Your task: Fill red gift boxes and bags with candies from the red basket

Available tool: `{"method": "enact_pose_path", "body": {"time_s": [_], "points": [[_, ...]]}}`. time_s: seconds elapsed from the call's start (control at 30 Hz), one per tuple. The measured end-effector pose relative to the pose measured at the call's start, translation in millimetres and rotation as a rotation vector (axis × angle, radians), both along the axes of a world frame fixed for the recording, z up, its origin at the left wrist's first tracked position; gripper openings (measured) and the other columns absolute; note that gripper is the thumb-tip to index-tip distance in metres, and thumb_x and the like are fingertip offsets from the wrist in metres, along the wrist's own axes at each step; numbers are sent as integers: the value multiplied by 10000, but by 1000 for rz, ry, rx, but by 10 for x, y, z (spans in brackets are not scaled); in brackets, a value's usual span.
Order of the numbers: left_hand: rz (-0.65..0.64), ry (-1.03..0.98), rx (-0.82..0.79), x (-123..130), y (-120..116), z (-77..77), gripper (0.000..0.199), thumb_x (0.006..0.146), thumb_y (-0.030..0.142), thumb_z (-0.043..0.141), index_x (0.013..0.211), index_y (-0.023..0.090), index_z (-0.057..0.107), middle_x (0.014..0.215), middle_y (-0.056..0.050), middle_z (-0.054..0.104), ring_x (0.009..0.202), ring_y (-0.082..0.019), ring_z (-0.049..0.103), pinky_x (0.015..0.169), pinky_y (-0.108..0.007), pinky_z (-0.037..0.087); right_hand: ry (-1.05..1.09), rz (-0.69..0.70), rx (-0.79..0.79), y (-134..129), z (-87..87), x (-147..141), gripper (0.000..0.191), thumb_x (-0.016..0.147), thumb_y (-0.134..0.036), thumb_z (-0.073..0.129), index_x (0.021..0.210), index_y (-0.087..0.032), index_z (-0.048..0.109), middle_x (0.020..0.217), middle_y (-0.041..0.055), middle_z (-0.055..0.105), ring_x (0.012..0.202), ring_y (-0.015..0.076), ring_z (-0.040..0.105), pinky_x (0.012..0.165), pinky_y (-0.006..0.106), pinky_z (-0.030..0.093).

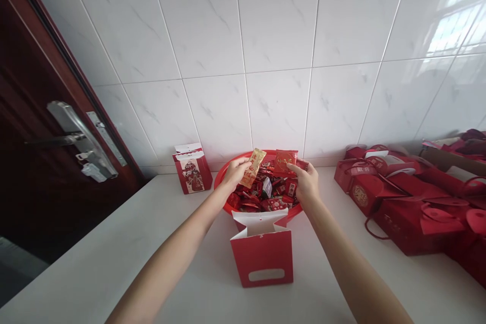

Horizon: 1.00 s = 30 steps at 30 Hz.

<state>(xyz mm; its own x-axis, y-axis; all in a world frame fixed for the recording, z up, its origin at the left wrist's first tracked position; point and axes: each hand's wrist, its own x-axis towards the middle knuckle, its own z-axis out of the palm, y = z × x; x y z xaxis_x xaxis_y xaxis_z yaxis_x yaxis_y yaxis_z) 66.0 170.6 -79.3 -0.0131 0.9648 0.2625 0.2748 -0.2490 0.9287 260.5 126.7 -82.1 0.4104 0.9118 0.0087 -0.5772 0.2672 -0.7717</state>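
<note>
Over a red plastic basket (219, 180) of wrapped sweets (261, 195), my left hand (236, 171) pinches a long gold packet (252, 167), tilted to the right. My right hand (307, 180) holds a square red packet (284, 162) with gold print, by its right side; another red wrapper shows behind the fingers. In front of the basket a red box (261, 255) stands upright with its white-lined top open. Its inside bottom is hidden.
A printed red box (192, 169) stands left of the basket by the tiled wall. Several red boxes with handles (413, 212) crowd the right side of the white table (152, 253). A dark red door (34, 111) is at the left.
</note>
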Motion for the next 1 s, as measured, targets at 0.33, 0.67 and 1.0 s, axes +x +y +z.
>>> {"method": "enact_pose_path", "body": {"time_s": [0.33,0.67,1.0], "points": [[-98,-46,-84,18,-34,10,288,800,351,640,1016,219,778,1114,-63,776,1086,-278,696,951,-397,526,-5,-18,-3,-16,14,4,332,501,-181,801,787,-188,633,679,-2,737,640,204,709,576,317,592],[-84,304,-80,-1,-35,6,246,801,174,568,924,199,780,1037,-65,783,1016,-228,701,901,-332,542,-11,-24,1,-23,14,-2,352,496,-191,804,797,-194,621,675,-10,723,647,206,704,586,318,583],[-63,886,-56,66,-272,72,313,389,282,878,655,216,725,1037,-95,726,937,-339,669,734,-327,483,0,-8,5,-21,16,-4,370,488,-205,813,805,-203,622,688,-16,731,636,202,707,604,327,596]]}}
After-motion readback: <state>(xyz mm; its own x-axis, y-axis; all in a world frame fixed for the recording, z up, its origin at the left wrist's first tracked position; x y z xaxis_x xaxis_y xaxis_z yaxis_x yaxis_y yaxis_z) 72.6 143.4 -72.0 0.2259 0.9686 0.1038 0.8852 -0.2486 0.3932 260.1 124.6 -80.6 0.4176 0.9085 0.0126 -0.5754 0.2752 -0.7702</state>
